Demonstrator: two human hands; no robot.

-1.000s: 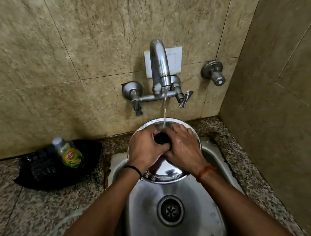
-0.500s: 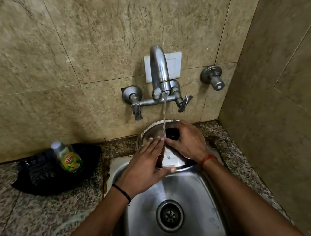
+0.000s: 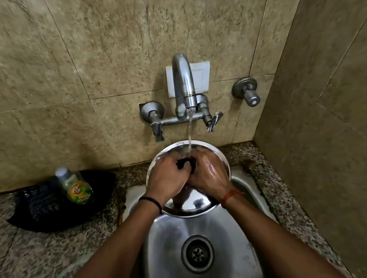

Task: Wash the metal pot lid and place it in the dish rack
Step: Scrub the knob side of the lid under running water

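Observation:
A round shiny metal pot lid (image 3: 191,203) with a black knob (image 3: 186,164) is held tilted over the back of the steel sink (image 3: 247,235), under the running tap (image 3: 183,85). My left hand (image 3: 166,178) and my right hand (image 3: 207,174) lie side by side on the lid's top, fingers curled around the knob. The water stream falls on my fingers at the knob. My right hand is wet and glistening. No dish rack is in view.
A dish-soap bottle (image 3: 75,185) stands on a black cloth (image 3: 48,211) on the granite counter (image 3: 31,261) to the left. A drain (image 3: 197,253) sits mid-sink. A second valve (image 3: 247,94) sticks out of the tiled wall; a side wall closes the right.
My left hand, which was spread flat across the lid's lower part half a second ago, has come back up to the knob beside my right hand. The lid faces me more fully.

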